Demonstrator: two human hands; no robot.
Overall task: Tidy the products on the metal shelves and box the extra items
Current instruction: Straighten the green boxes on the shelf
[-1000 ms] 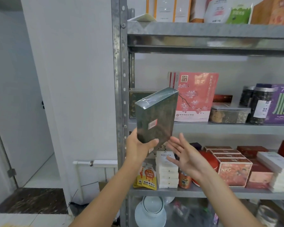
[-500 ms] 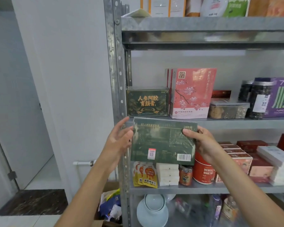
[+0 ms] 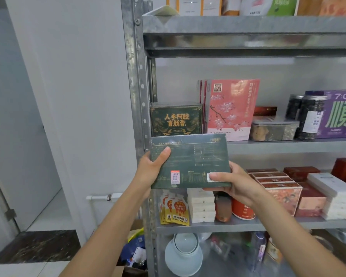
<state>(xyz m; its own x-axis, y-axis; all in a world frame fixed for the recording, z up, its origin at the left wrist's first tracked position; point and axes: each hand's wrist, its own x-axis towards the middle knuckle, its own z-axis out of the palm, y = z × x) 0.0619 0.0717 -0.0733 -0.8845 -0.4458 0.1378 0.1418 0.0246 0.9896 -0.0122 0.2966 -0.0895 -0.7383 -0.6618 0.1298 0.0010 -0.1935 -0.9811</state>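
Left hand grips the dark green box at its left edge, thumb over the face; right hand grips its lower right corner. Metal shelves behind, white wall at left. Box held in air before the middle shelf's edge, back panel facing near, long axis left-right.

The flat dark green cardboard box carries pale fine print and a pink sticker. The upright dark green box bears gold lettering. The tall pink carton shows pale blossoms on dark branches.
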